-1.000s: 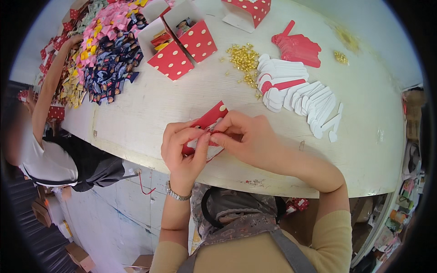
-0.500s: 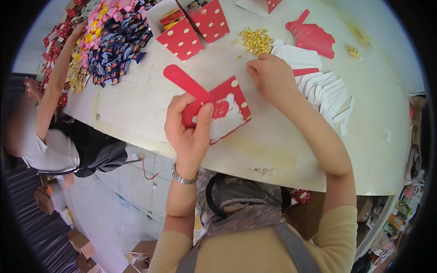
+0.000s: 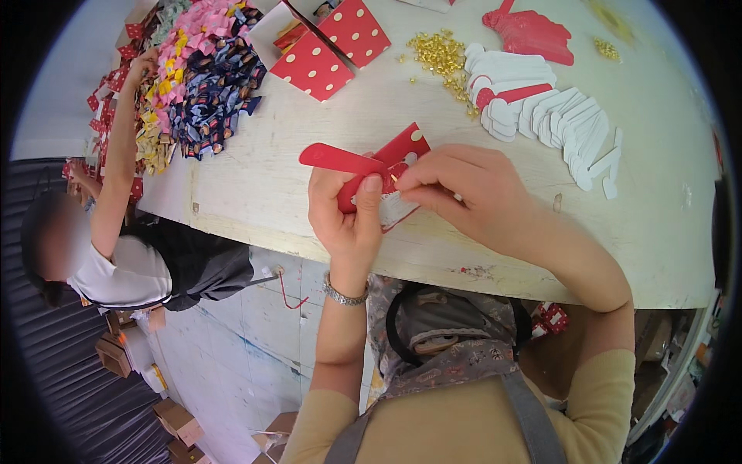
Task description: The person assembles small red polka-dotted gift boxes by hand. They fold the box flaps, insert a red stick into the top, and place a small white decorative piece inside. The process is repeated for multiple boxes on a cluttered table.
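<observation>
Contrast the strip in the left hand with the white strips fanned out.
The held strip is red; the fanned strips show white. The held strip is raised in the left hand; the fanned strips lie on the table. The held strip is a single piece; the fanned strips overlap. Both have rounded ends.

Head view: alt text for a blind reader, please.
A person's left hand holds a red card and red strip; the right hand is at the card's face, near a gold piece. Beyond lie dotted boxes and white strips.
</observation>
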`<state>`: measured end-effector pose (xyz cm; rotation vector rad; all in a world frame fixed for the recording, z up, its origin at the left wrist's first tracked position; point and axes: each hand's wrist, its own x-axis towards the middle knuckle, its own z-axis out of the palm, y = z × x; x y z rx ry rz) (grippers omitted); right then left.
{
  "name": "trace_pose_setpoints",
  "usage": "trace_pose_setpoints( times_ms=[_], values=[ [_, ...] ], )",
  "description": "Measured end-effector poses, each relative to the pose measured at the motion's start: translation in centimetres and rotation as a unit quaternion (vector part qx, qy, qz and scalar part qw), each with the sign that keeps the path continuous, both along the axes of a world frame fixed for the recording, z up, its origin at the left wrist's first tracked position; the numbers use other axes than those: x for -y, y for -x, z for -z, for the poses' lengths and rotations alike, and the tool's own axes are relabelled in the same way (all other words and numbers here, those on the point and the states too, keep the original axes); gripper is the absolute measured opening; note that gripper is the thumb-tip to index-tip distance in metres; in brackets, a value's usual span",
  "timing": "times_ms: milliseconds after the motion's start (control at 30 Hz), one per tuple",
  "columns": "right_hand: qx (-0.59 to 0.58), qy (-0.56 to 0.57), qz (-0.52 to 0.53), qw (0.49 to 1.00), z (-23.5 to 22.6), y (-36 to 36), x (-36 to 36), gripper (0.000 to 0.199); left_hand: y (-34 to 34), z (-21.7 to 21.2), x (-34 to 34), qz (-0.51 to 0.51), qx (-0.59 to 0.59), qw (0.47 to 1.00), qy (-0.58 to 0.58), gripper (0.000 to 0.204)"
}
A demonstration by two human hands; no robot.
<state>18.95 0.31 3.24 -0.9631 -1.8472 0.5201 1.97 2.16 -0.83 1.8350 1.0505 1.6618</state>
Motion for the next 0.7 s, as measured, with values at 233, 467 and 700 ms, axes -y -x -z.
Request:
trace_pose_setpoints(
  times_ms=[233, 467, 700],
  values=[
    [0.006, -0.062, -0.001, 0.998, 0.7, 0.7, -0.4, 0.014, 0.1, 0.7, 0.2, 0.025, 0.000, 0.999, -0.036, 0.016],
    [-0.018, 0.045, 0.010, 0.999, 0.1, 1.2, 0.5, 0.011, 0.3, 1.3, -0.2, 0.035, -0.022, 0.994, -0.101, 0.017],
    [-0.059, 0.078, 0.039, 0.994, 0.7, 1.9, 1.3, 0.011, 0.9, 1.4, -0.1, 0.056, -0.044, 0.990, -0.120, 0.017]
  ],
)
